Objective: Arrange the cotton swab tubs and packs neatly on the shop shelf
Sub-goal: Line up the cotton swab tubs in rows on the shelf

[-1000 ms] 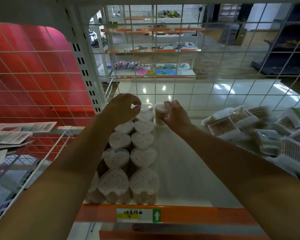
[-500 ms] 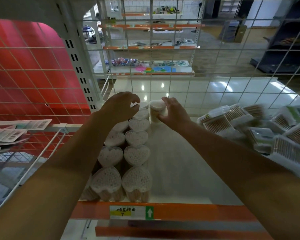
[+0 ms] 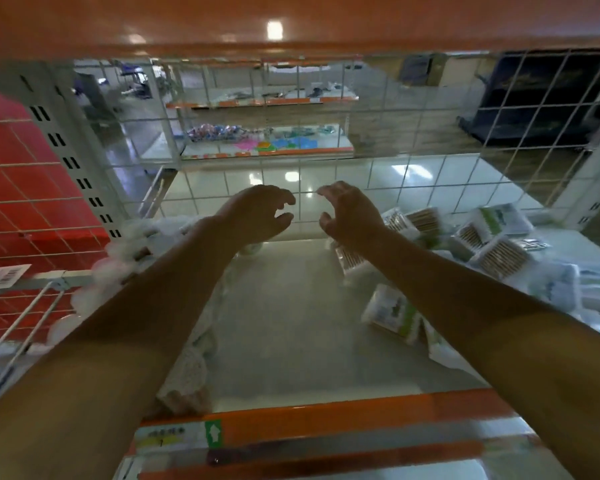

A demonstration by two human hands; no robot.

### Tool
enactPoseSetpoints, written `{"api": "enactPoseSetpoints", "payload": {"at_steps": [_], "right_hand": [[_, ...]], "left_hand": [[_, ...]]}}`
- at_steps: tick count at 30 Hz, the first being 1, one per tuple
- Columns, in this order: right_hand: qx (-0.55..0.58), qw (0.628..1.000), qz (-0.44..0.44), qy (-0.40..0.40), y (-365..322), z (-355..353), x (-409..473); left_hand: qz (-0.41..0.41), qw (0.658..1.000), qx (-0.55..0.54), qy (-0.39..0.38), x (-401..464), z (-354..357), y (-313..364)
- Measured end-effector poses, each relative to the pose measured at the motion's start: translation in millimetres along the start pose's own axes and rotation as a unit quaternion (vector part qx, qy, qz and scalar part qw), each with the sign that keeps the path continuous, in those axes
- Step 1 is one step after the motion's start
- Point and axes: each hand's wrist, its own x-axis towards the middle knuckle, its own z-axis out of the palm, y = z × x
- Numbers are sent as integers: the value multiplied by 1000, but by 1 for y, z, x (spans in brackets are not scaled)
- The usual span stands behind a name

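My left hand [image 3: 257, 216] and my right hand [image 3: 350, 213] hover side by side above the back of the white shelf [image 3: 291, 323], fingers loosely curled, holding nothing. The rows of heart-shaped cotton swab tubs [image 3: 187, 368] run along the shelf's left side, mostly hidden under my left forearm and blurred. A loose heap of flat cotton swab packs [image 3: 492, 251] lies at the right, and one pack [image 3: 392, 313] sits apart nearer the front.
A white wire grid [image 3: 413, 174] closes the back of the shelf. The orange front rail [image 3: 326, 427] carries a price label. The orange edge of the shelf above [image 3: 291, 26] hangs close overhead. A red panel [image 3: 25, 188] and a wire side divider stand at the left.
Both hands have left the tubs at the back and lifted, now holding nothing. The camera has dipped lower and shifted right, bringing the upper shelf edge into view.
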Motion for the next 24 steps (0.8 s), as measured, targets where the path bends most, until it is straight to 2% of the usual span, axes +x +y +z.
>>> {"api": "enactPoseSetpoints", "payload": {"at_steps": [13,18,24], "right_hand": [[-20,997,68,20,98,-44,-44],[-43,995,87,15,124,-46,-56],[-52,988,138,-55,152,-51,-63]], "left_hand": [[59,997,-33,-22,37,51,99],[78,996,-12,-32,48,73,125],[66,997,-16,-22,54,94,143]]}}
